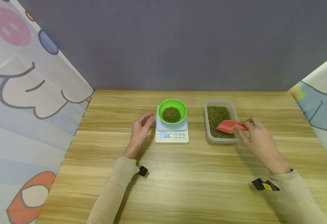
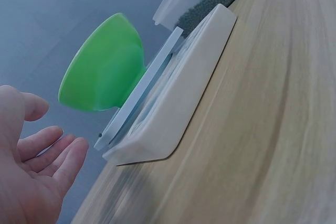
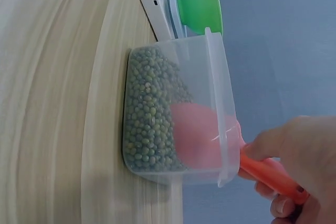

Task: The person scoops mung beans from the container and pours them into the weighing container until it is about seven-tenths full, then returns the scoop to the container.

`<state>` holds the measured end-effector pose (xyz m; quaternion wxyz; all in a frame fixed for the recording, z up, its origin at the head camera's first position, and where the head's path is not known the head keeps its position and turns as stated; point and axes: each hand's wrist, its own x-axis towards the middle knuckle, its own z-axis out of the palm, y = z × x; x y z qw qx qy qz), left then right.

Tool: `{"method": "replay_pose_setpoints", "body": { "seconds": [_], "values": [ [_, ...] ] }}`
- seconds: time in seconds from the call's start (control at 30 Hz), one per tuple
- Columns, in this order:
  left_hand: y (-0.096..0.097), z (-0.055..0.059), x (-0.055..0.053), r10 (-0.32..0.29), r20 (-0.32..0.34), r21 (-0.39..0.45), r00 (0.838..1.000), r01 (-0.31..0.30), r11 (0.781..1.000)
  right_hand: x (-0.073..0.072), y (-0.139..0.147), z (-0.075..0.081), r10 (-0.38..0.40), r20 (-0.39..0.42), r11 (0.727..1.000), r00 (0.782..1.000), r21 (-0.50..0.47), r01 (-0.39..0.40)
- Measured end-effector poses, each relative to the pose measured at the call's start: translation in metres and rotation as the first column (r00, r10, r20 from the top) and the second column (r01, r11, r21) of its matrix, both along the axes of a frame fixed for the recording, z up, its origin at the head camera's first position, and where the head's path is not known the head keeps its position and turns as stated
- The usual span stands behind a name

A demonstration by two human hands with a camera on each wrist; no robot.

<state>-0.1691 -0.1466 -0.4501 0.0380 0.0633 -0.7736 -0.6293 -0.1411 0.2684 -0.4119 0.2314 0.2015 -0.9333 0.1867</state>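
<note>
My right hand (image 1: 260,141) grips the handle of a red scoop (image 1: 226,126), thumb and fingers round it. The scoop's blade dips into green mung beans (image 1: 218,115) in a clear plastic container (image 1: 208,134); the right wrist view shows the blade (image 3: 197,135) through the wall. To the left, a white kitchen scale (image 1: 172,140) reads 63.6. On its platform stands a green bowl (image 1: 182,105) with a heap of mung beans (image 1: 171,114). My left hand (image 1: 141,129) hovers beside the scale's left side, fingers loosely bent and holding nothing.
Everything stands on a wood-grain table (image 1: 174,180). A dark grey panel (image 1: 180,46) rises behind its back edge. Cartoon-printed sheets (image 1: 40,81) border the left and right sides. Black straps (image 1: 143,170) sit at the wrists.
</note>
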Motion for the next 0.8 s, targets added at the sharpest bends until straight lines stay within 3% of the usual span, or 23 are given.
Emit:
{"method": "replay_pose_setpoints", "body": {
  "seconds": [0.5,0.8],
  "values": [
    [0.002,-0.001,0.0,-0.007,-0.005,-0.002,1.0,0.006,1.0,-0.005,-0.011,-0.007,-0.029,0.009,1.0,1.0,-0.012,0.029],
    [0.001,-0.002,0.0,-0.007,-0.01,-0.003,1.0,0.007,1.0,-0.012,-0.015,-0.01,0.004,-0.036,1.0,0.999,-0.015,-0.005]
  ]
}}
